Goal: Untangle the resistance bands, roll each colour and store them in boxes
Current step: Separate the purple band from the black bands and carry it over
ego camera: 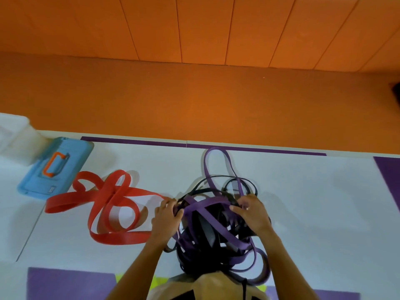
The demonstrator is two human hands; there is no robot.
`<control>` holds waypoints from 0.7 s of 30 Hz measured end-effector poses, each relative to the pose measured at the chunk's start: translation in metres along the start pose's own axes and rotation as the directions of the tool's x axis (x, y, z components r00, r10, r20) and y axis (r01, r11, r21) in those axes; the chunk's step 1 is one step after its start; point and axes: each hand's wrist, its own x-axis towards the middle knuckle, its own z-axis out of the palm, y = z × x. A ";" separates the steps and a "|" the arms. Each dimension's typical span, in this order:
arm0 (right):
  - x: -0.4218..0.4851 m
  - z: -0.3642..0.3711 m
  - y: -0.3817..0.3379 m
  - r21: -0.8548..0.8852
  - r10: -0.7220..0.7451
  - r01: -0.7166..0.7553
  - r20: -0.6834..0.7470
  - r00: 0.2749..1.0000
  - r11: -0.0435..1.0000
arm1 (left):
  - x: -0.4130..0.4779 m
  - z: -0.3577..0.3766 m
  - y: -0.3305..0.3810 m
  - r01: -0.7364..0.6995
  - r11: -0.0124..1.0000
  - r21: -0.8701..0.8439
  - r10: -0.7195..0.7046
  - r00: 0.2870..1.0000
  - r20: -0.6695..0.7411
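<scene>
As the fingers (173, 204) of the left hand (166, 216) are curling round strands at the tangle's left edge, the right hand (253, 214) is gripping its upper right. The tangle (207, 234) of purple and black bands is sitting mid-bench (313, 213). A red band (121, 237) is lying loose just left of it, with a blue lid (71, 154) and a clear box (19, 144) lying beyond.

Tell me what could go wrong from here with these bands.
The left hand and the right hand both grip the tangle of purple and black bands; pulling apart may tighten its knots. The red band runs up to the left hand, so it may get dragged into the tangle.
</scene>
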 end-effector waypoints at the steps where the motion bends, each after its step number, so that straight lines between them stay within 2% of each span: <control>1: -0.002 -0.005 -0.004 0.113 0.033 -0.032 -0.008 0.999 0.993 | -0.001 0.000 0.000 -0.021 0.998 0.066 0.021 1.000 0.005; 4: -0.010 -0.022 -0.024 0.491 0.059 -0.053 0.002 0.998 0.870 | -0.004 0.005 0.002 -0.101 0.983 0.153 0.093 0.994 0.062; 6: -0.015 -0.038 -0.047 0.593 -0.004 0.036 -0.055 0.998 0.804 | -0.002 0.006 0.006 -0.096 0.985 0.144 0.079 0.989 0.123; 10: -0.017 -0.066 -0.103 0.557 -0.198 0.256 -0.163 0.967 0.790 | 0.005 0.000 0.023 -0.012 0.993 -0.118 0.036 0.979 0.202; 12: -0.016 -0.071 -0.121 0.552 -0.216 0.324 -0.253 0.943 0.768 | 0.008 -0.003 0.028 0.043 0.974 -0.221 0.000 0.981 0.194; 14: -0.013 -0.072 -0.127 0.534 -0.192 0.353 -0.334 0.923 0.768 | 0.009 -0.007 0.030 0.089 0.973 -0.212 -0.044 0.977 0.210; 16: -0.009 -0.066 -0.120 0.461 -0.162 0.311 -0.334 0.929 0.831 | 0.009 -0.008 0.029 0.083 0.991 -0.106 -0.056 0.969 0.242; 18: -0.005 -0.056 -0.101 0.349 -0.089 0.184 -0.272 0.958 0.919 | 0.008 -0.006 0.029 0.066 0.995 -0.072 -0.043 0.957 0.288; 21: 0.000 -0.036 -0.059 0.172 0.086 -0.080 -0.026 0.996 0.982 | 0.010 0.001 0.029 0.118 0.981 -0.151 -0.081 0.971 0.227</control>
